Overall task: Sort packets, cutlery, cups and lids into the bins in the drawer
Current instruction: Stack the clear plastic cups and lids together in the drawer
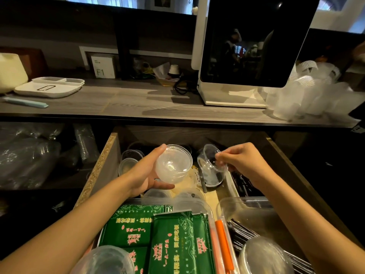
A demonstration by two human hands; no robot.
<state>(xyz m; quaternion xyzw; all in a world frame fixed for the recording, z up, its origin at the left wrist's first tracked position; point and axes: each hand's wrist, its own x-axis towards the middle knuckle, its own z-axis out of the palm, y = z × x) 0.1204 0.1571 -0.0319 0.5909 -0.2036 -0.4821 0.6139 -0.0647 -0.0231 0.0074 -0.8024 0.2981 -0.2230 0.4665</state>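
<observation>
Holding cup stack (173, 164), left hand (147, 171) clamped; right hand (240, 162) pinching cup (210, 163) at 3 o'clock: nest squarely.

Bottom-edge cups (102, 261) cut off (blurred too), cutlery (242, 233) partly hidden.

- My left hand (150, 171) holds a cup stack (173, 165) at frame centre, over the drawer (98, 169).
- My right hand (243, 161) pinches a cup (209, 163) just right of it.
- Packets (177, 240) lie in a bin (207, 206) at lower centre.
</observation>
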